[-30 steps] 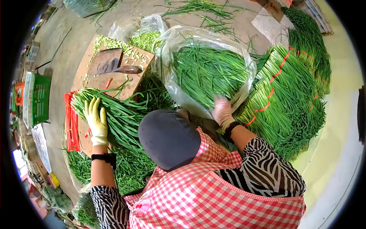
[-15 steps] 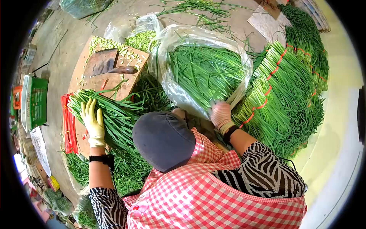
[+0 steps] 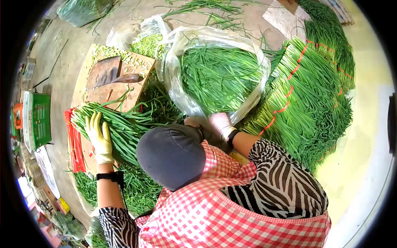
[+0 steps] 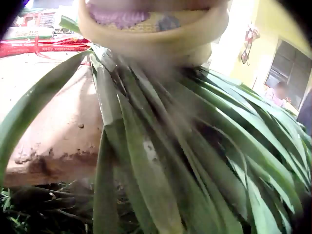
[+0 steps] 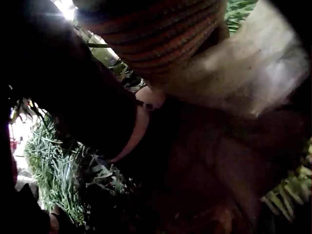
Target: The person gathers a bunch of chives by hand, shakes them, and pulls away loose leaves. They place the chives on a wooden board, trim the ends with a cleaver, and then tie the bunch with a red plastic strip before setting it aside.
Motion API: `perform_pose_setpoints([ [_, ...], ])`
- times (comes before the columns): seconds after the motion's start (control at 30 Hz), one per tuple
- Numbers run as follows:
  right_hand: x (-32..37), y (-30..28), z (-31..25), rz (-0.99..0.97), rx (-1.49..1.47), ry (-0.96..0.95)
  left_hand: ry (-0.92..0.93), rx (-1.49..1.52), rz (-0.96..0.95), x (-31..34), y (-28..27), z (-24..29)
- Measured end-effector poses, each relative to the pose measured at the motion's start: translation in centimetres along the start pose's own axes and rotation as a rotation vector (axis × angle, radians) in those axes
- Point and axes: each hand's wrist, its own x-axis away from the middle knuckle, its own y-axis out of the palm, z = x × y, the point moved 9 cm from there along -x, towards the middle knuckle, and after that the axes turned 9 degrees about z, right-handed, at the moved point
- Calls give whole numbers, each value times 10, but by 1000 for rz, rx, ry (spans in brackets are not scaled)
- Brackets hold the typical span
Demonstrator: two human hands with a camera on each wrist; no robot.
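Note:
The gloved left hand (image 3: 98, 138) rests on a thick bundle of green stalks (image 3: 124, 134), its fingers extended across the pale ends. In the left wrist view the long leaves (image 4: 151, 161) fan out below the glove cuff (image 4: 156, 36). The right hand (image 3: 221, 125), in a striped glove, is at the near rim of a clear plastic bag (image 3: 171, 89) filled with green stalks (image 3: 221, 76); its fingertips are hidden. The right wrist view is dark, with the striped glove (image 5: 161, 39) beside the plastic (image 5: 243, 68).
A cleaver (image 3: 105, 71) lies on a wooden board (image 3: 132, 93) with chopped pieces. Red ties (image 3: 74, 144) hang at the board's left edge. Red-banded bundles (image 3: 314, 95) are piled at the right. A green basket (image 3: 39, 120) stands far left.
The right hand has moved left and back from the stalks to the bag's near rim. The left hand stays on the bundle. The head view has shifted slightly.

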Motion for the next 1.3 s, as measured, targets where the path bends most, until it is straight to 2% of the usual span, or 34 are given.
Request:
perform_pose_setpoints([
  [0.07,3,-40,10,130,28,-27,-10,-7,-30,-1,-1,3],
  [0.1,8,-69,21,204,-53,80,-10,-6,-30,-1,-1,4],
  [0.13,14,-86,32,180,-205,191,-11,-5,-29,-1,-1,3],
  [0.2,16,-49,57,61,-457,491,-22,-20,-30,0,1,1],
  [0.23,16,-39,60,-87,-437,556,-19,-7,-24,-1,2,1],
  [0.3,6,-6,55,-11,-310,589,-24,2,-22,-1,1,0],
  [0.4,-12,20,57,-125,-326,648,-36,-5,-31,-1,0,1],
  [0.47,-20,26,56,-118,-265,715,-40,-3,-31,-1,1,0],
  [0.5,-21,11,54,-184,-284,690,-38,-12,-30,-1,1,0],
  [0.63,-35,5,65,-178,-277,588,-47,-7,-34,-1,0,0],
  [0.67,-37,10,67,-255,-288,563,-50,-2,-25,-1,0,1],
  [0.77,-25,24,57,-189,-182,497,-59,14,-14,-1,-1,1],
  [0.83,-21,12,49,-8,-201,504,-65,20,-17,0,-1,1],
  [0.87,-20,18,54,-65,-320,508,-49,18,-8,-1,-1,1],
  [0.9,-23,24,65,-207,-463,607,-53,13,-11,0,-1,1],
  [0.97,-32,22,76,-285,-517,593,-54,11,-19,-3,1,3],
  [1.0,-29,-11,73,-304,-541,616,-57,9,-22,-3,1,2],
  [1.07,-25,16,70,-185,-549,636,-62,12,-24,-2,2,1],
  [1.1,-38,95,74,-140,-494,482,-63,14,-23,-3,0,2],
  [1.23,-28,32,41,-154,-356,515,-63,12,-9,-2,-1,3],
  [1.3,-36,39,47,-142,-334,570,-48,8,6,-2,-1,3],
])
